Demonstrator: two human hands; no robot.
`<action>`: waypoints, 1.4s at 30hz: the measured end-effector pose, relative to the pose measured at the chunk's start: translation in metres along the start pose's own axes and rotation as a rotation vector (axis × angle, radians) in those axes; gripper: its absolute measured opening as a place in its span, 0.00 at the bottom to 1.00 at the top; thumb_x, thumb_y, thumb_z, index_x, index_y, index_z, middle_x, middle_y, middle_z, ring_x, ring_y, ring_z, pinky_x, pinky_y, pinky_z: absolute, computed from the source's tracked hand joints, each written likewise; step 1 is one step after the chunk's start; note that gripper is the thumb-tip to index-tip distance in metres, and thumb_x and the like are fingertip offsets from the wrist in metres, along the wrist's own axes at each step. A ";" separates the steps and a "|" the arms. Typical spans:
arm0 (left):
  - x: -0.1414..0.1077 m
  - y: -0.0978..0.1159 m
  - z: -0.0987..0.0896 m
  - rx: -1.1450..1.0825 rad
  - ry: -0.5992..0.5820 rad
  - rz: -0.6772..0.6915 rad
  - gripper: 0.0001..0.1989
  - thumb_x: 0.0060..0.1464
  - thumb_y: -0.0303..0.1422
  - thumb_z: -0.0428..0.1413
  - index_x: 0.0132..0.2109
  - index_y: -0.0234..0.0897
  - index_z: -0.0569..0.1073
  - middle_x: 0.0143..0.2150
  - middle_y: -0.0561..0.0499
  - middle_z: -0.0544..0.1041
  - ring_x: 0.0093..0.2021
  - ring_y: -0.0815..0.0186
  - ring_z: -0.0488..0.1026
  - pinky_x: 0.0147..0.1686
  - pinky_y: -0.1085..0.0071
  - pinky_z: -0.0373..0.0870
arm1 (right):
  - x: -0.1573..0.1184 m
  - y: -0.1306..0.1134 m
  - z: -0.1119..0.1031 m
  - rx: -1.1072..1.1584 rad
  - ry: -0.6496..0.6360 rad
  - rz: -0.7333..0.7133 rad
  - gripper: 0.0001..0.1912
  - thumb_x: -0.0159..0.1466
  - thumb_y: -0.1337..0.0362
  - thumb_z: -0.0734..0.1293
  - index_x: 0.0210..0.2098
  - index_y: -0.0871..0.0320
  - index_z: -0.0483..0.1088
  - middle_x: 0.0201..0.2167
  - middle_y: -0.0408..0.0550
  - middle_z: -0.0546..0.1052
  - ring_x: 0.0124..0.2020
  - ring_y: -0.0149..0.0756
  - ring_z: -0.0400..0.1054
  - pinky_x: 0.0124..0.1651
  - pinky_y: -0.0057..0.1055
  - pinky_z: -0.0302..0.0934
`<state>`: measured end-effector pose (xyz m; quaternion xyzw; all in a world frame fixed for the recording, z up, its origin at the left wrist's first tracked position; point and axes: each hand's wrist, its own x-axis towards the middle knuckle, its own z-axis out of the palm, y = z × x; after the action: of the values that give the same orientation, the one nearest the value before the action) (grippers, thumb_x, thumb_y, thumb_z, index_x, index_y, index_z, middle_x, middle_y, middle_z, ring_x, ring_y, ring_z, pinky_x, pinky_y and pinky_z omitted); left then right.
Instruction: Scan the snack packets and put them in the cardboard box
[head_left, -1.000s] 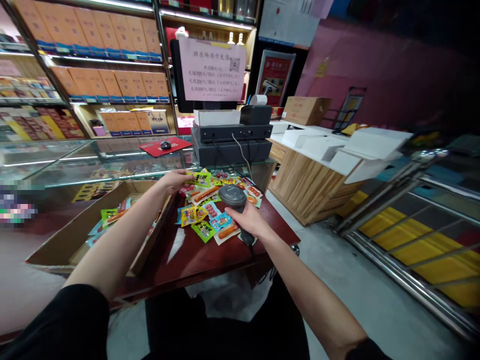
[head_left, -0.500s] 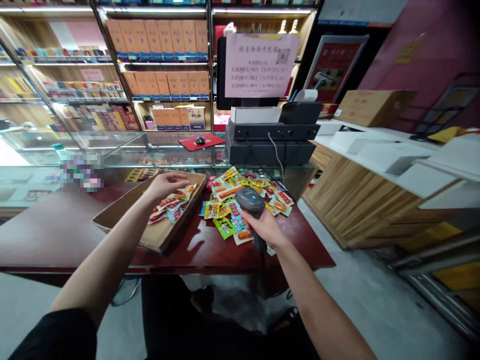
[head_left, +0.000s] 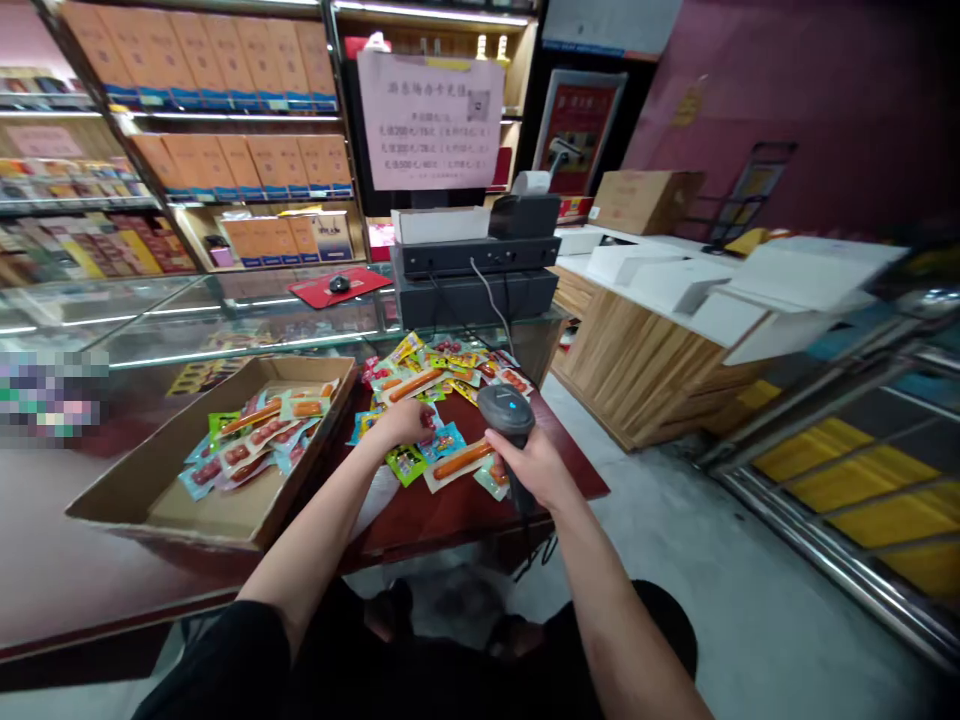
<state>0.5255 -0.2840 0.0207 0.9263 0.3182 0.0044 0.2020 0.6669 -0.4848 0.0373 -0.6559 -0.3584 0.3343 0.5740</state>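
My right hand point(head_left: 538, 466) is wrapped round the handle of a dark barcode scanner point(head_left: 506, 408), which shows a small blue light on top. My left hand point(head_left: 409, 422) is down among a pile of small snack packets point(head_left: 465, 375) on the table. Its fingers are curled and partly hidden, so what they grip does not show. A sausage in clear wrapping point(head_left: 461, 460) lies between the two hands, just under the scanner. To the left, a shallow cardboard box point(head_left: 172, 515) holds several packed sausages point(head_left: 259, 435) and other packets.
Dark red table point(head_left: 405, 525) beneath the packets. Behind it stand a glass counter point(head_left: 247, 310), a mouse point(head_left: 340, 284) on a red mat point(head_left: 307, 292), and a till with printer point(head_left: 480, 260). A wooden cabinet point(head_left: 622, 360) and metal rails point(head_left: 847, 500) are at right.
My left hand has moved right, from over the cardboard box to the packet pile. The view has turned right, and the scanner stays in my right hand.
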 end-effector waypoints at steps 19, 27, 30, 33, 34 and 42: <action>0.025 0.006 0.007 -1.226 0.425 -0.177 0.26 0.29 0.41 0.73 0.37 0.34 0.76 0.31 0.49 0.80 0.28 0.66 0.76 0.27 0.73 0.71 | -0.018 0.030 0.022 -0.113 0.056 -0.096 0.14 0.59 0.53 0.67 0.37 0.56 0.69 0.19 0.41 0.73 0.17 0.37 0.69 0.21 0.31 0.65; 0.032 0.009 -0.018 -1.394 0.564 -0.152 0.28 0.26 0.38 0.74 0.37 0.33 0.75 0.34 0.44 0.82 0.30 0.62 0.79 0.32 0.67 0.75 | -0.008 0.009 0.047 -0.243 0.114 -0.209 0.12 0.56 0.56 0.68 0.35 0.56 0.74 0.25 0.49 0.79 0.34 0.46 0.77 0.31 0.33 0.68; 0.031 0.007 -0.027 -1.425 0.583 -0.169 0.28 0.25 0.36 0.74 0.37 0.34 0.74 0.34 0.45 0.82 0.29 0.61 0.79 0.31 0.66 0.75 | -0.003 0.001 0.054 -0.241 0.109 -0.222 0.11 0.57 0.57 0.68 0.36 0.56 0.74 0.27 0.50 0.80 0.37 0.46 0.77 0.33 0.33 0.69; 0.028 0.004 -0.034 -1.423 0.585 -0.157 0.26 0.26 0.34 0.74 0.36 0.34 0.75 0.32 0.46 0.81 0.28 0.62 0.78 0.29 0.68 0.74 | 0.002 -0.004 0.058 -0.242 0.101 -0.238 0.11 0.57 0.57 0.68 0.36 0.56 0.74 0.28 0.51 0.81 0.39 0.46 0.77 0.34 0.33 0.69; 0.027 0.002 -0.035 -1.400 0.594 -0.164 0.26 0.27 0.34 0.74 0.36 0.34 0.76 0.31 0.47 0.81 0.26 0.63 0.77 0.27 0.70 0.73 | 0.002 -0.005 0.059 -0.248 0.099 -0.240 0.11 0.57 0.57 0.68 0.36 0.56 0.75 0.28 0.51 0.81 0.39 0.47 0.77 0.35 0.33 0.69; 0.015 0.005 -0.040 -1.378 0.598 -0.196 0.25 0.27 0.35 0.73 0.36 0.33 0.75 0.31 0.47 0.81 0.28 0.63 0.77 0.26 0.71 0.72 | 0.003 -0.010 0.063 -0.246 0.080 -0.260 0.14 0.58 0.58 0.68 0.41 0.58 0.75 0.39 0.53 0.81 0.46 0.47 0.76 0.47 0.38 0.69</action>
<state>0.5349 -0.2637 0.0578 0.5175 0.3655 0.4353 0.6397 0.6141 -0.4490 0.0395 -0.6821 -0.4553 0.1847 0.5416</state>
